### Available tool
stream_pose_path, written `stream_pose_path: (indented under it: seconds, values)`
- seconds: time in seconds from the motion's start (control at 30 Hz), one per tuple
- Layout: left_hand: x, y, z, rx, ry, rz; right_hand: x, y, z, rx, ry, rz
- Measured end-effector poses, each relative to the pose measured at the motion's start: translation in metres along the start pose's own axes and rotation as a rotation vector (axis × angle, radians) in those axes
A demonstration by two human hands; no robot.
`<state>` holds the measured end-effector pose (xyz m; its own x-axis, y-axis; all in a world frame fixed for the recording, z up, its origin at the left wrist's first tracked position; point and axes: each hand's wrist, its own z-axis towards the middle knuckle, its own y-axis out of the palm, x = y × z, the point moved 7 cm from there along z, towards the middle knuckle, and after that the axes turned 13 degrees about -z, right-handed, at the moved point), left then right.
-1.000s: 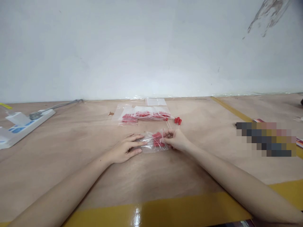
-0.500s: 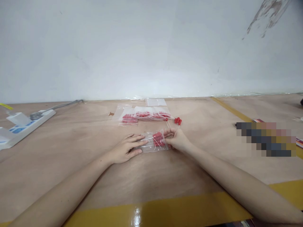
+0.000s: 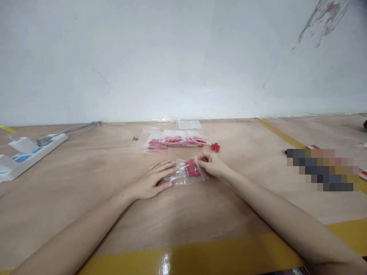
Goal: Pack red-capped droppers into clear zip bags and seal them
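A clear zip-lock bag point(image 3: 182, 176) lies flat on the table with several red pieces point(image 3: 192, 168) inside, near its right end. My left hand point(image 3: 155, 179) rests on the bag's left end, fingers stretched out and lying flat. At the bag's upper right corner, my right hand point(image 3: 212, 164) pinches the edge near the zip strip between thumb and fingers. Just beyond my right hand lie a few loose red-tipped pieces point(image 3: 215, 147) with thin pale stems. Behind the bag is a row of filled zip-lock bags point(image 3: 183, 138) holding similar red pieces.
A stack of flat white bags point(image 3: 189, 124) lies near the wall. On the left stands a white power strip point(image 3: 37, 156) with plugs and a grey cable. A pixelated dark object point(image 3: 321, 170) lies to the right. Yellow tape point(image 3: 200, 256) runs along the front edge.
My right hand has drawn its fingers out of the bag's right opening and now pinches the upper right edge. The red pieces inside have shifted slightly. My left hand stays in place.
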<state>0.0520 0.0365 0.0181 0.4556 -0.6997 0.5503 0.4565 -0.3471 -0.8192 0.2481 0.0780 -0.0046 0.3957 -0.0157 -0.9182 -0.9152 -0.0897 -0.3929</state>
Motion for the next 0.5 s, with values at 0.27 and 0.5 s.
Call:
stream_pose_path:
  seconds: [0.27, 0.5]
  values:
    - [-0.082, -0.076, -0.015, 0.856, -0.323, -0.03, -0.007, -0.023, -0.006, -0.057, 0.052, 0.379]
    - [-0.173, -0.125, -0.017, 0.919, -1.002, 0.007, -0.04, -0.074, 0.007, 0.087, -0.022, 0.584]
